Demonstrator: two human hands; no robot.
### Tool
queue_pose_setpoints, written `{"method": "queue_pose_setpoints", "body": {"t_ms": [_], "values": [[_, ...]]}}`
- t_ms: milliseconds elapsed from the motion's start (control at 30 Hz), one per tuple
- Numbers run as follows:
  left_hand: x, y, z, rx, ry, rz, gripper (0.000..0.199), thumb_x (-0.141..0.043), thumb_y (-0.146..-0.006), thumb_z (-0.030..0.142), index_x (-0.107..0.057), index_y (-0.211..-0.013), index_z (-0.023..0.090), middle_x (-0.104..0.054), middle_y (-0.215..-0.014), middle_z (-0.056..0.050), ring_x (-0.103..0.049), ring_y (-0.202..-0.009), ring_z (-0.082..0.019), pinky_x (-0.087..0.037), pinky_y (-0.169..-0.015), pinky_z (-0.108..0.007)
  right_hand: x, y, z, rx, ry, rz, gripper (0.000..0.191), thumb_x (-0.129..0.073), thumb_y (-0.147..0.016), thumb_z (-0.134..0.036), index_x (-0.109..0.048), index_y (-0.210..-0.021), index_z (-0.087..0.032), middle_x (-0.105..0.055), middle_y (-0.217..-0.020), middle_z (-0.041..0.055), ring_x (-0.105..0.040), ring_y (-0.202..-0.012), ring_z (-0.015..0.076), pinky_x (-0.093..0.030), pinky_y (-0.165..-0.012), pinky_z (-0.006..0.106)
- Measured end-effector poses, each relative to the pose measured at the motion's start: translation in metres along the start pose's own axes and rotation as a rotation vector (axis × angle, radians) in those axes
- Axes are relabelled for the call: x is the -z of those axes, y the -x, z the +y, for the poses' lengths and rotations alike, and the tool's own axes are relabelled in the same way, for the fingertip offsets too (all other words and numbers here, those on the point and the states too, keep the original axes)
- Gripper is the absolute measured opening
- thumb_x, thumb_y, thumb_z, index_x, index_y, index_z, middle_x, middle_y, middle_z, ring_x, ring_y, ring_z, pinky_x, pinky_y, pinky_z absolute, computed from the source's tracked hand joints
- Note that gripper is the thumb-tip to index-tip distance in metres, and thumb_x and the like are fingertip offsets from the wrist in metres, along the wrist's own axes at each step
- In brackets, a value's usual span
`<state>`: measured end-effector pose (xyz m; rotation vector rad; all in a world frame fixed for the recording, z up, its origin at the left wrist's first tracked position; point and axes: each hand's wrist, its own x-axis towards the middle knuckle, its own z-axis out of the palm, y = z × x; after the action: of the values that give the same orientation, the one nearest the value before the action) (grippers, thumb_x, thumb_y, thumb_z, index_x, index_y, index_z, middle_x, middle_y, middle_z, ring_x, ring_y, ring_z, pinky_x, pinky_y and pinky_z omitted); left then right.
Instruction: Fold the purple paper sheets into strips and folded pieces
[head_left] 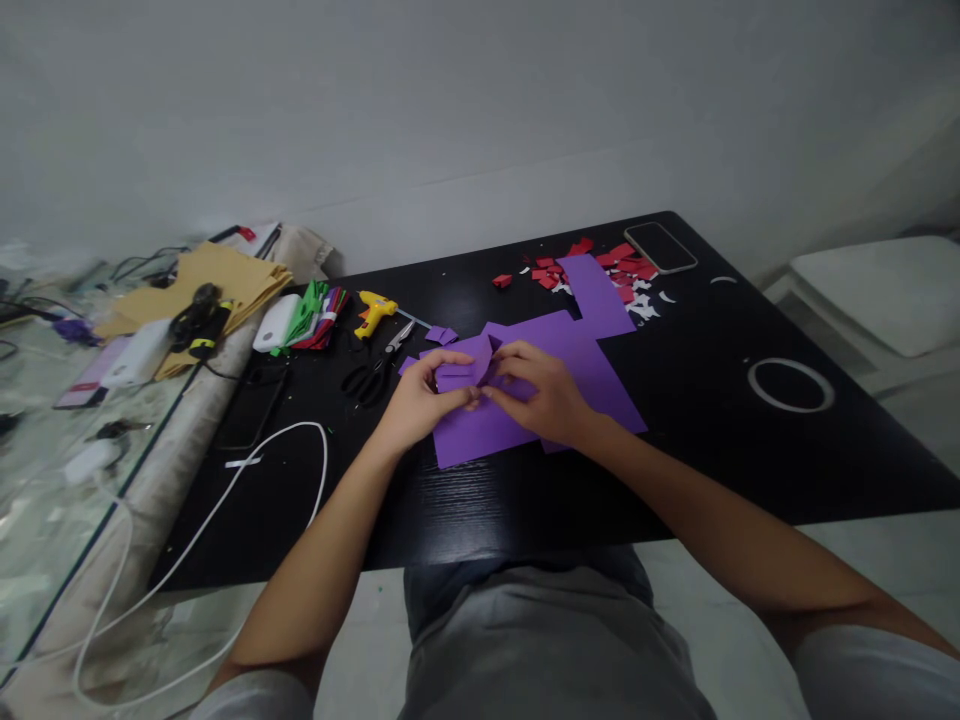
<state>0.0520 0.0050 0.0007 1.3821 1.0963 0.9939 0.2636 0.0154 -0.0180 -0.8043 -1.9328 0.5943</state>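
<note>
Between my hands is a small folded piece of purple paper (480,358), with a raised flap near its right end. My left hand (427,398) grips its left side, thumb below and fingers on top. My right hand (546,392) pinches the right end, its fingertips close to the left thumb. Under both hands lie larger purple sheets (600,385), overlapping on the black table. Scissors (379,365) with black handles rest left of my left hand, beside small purple paper pieces (442,336). The fingers partly cover the folded paper.
A yellow glue gun (375,312) lies beyond the scissors. Red paper scraps (622,262) and a phone (660,247) are at the back right, a white ring (790,386) at the right. A white cable (324,470) loops over the table's left side near my left forearm.
</note>
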Motion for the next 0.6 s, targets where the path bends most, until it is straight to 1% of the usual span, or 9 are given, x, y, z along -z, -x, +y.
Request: {"method": "queue_pose_setpoints", "body": {"t_ms": [100, 167, 333, 467, 533, 600], "values": [[-0.0002, -0.0001, 0.0008, 0.082, 0.066, 0.009, 0.045, -0.087, -0.069, 0.022, -0.066, -0.109, 0.017, -0.077, -0.077, 0.000, -0.077, -0.066, -0.021, -0.067, -0.071, -0.038, -0.0013, 0.0005, 0.0029, 0.036, 0.012, -0.006, 0.004, -0.070, -0.091, -0.023, -0.072, -0.094, -0.025, -0.076, -0.105, 0.0054, -0.070, -0.096, 0.0240, -0.057, -0.085, 0.039], [-0.0007, -0.0002, 0.0018, 0.125, 0.108, 0.023, 0.048, -0.089, -0.067, 0.022, -0.067, -0.109, 0.016, -0.077, -0.078, 0.000, -0.078, -0.066, -0.020, -0.068, -0.071, -0.036, -0.0018, 0.0010, 0.0038, 0.051, 0.027, -0.009, 0.004, -0.071, -0.092, -0.022, -0.071, -0.096, -0.024, -0.077, -0.102, 0.0045, -0.070, -0.093, 0.0231, -0.057, -0.085, 0.039], [-0.0011, 0.0004, 0.0059, 0.165, 0.174, 0.033, 0.052, -0.092, -0.066, 0.024, -0.068, -0.111, 0.015, -0.078, -0.079, -0.002, -0.079, -0.068, -0.020, -0.068, -0.072, -0.033, -0.0019, 0.0023, 0.0032, 0.029, 0.052, -0.002, 0.006, -0.074, -0.093, -0.023, -0.072, -0.098, -0.024, -0.078, -0.098, 0.0040, -0.069, -0.085, 0.0209, -0.056, -0.080, 0.036], [-0.0013, 0.0011, 0.0068, 0.160, 0.213, 0.028, 0.052, -0.091, -0.068, 0.023, -0.067, -0.113, 0.015, -0.078, -0.080, -0.002, -0.078, -0.066, -0.019, -0.068, -0.070, -0.030, -0.0017, 0.0025, 0.0024, 0.031, 0.047, 0.025, 0.005, -0.076, -0.094, -0.026, -0.073, -0.097, -0.023, -0.077, -0.094, 0.0037, -0.068, -0.082, 0.0202, -0.055, -0.081, 0.036], [-0.0020, 0.0013, 0.0060, 0.125, 0.223, 0.033, 0.052, -0.089, -0.071, 0.023, -0.064, -0.116, 0.016, -0.077, -0.078, -0.001, -0.079, -0.065, -0.019, -0.068, -0.068, -0.030, -0.0019, 0.0025, 0.0027, 0.032, 0.053, 0.031, 0.005, -0.075, -0.095, -0.027, -0.073, -0.097, -0.023, -0.077, -0.094, 0.0035, -0.068, -0.081, 0.0201, -0.055, -0.081, 0.036], [-0.0032, 0.0016, 0.0053, 0.071, 0.208, 0.034, 0.050, -0.087, -0.075, 0.025, -0.062, -0.118, 0.018, -0.077, -0.076, -0.001, -0.079, -0.066, -0.019, -0.067, -0.069, -0.030, -0.0024, 0.0027, 0.0034, 0.035, 0.073, 0.036, 0.005, -0.074, -0.096, -0.028, -0.073, -0.097, -0.024, -0.078, -0.095, 0.0038, -0.069, -0.083, 0.0211, -0.055, -0.082, 0.037]]}}
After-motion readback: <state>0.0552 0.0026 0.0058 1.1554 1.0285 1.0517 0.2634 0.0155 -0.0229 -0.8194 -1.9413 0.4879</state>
